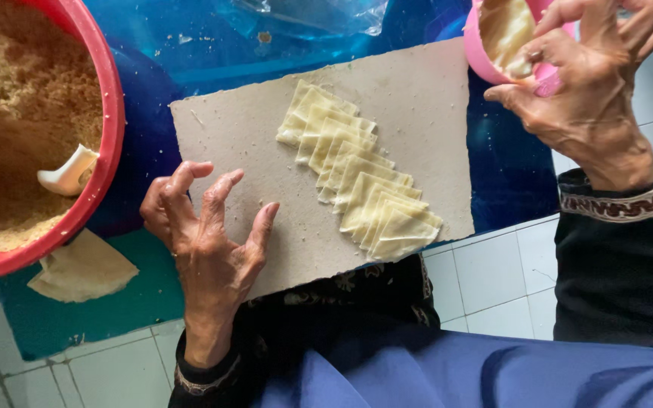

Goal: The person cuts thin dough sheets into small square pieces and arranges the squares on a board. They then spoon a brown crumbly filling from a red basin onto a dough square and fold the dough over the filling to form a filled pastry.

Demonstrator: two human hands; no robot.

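1. Red tub (111, 113) is holding brown crumbly filling and a white scoop (69, 172).
2. Right hand (587, 83) is reaching into a pink bowl (481, 57) of pale paste, grip curled on its rim.
3. Left hand (205, 242) is pressing on grey board (417, 98), grip open.
4. Thin square wrappers (360, 177) are lying fanned mid-board.
5. One stray wrapper (85, 268) is lying beside the tub on the blue surface (508, 174).

Red basin (111, 113) cut by left edge; pink bowl (485, 64) cut by top edge.
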